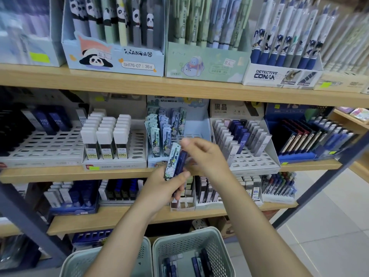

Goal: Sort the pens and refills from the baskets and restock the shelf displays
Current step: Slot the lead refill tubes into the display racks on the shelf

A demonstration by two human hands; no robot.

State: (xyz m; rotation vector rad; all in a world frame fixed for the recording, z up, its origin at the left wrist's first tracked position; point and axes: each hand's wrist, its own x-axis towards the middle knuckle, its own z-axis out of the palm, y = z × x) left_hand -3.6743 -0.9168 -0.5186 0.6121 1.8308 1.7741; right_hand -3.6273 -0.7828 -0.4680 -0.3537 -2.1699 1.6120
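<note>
My left hand (162,185) grips a small bunch of refill cases, a pale illustrated one (172,159) and a dark blue one (182,162), upright in front of the middle shelf. My right hand (203,154) hovers just right of them, blurred, its fingers curled at the top of the dark blue case. Behind the hands stands a display tray (196,126) with matching illustrated cases (159,132) on its left side. Two pale green baskets (217,244) sit on the floor below; the right one holds several dark blue refill cases (199,264).
Wooden shelves (139,84) carry pen boxes on top and slotted refill trays in the middle row: white-capped lead cases (107,136), an HB case tray (243,144), a blue tray (305,140). A dark metal brace (327,176) slants at right, tiled floor beyond.
</note>
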